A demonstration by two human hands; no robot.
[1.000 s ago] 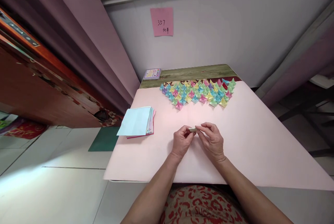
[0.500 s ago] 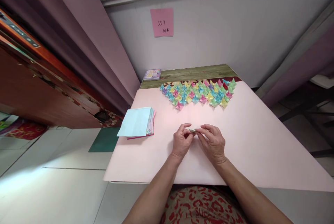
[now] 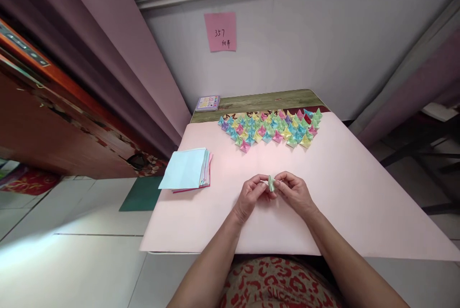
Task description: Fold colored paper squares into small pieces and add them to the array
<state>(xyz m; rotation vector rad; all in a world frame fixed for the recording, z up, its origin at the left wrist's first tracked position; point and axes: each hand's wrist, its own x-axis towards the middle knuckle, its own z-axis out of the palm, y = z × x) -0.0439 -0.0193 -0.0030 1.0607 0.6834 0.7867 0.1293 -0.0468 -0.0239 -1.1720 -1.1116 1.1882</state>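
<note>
"Grip?"

"Left hand [image 3: 250, 196] and right hand [image 3: 293, 192] both pinched the green folded paper [image 3: 271, 183], over the pink table cover [image 3: 345, 202]."

"Surroundings?"

"Origami pieces [image 3: 269, 131] lay at its twelve o'clock, the stack of paper sheets [image 3: 184, 169] at nine."

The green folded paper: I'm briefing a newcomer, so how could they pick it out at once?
Find the pink-topped table, then the left hand and right hand close together above its near half. The green folded paper is held between them. Unlike the many-coloured folded pieces clustered farther back, some also green, it alone is held.
</note>
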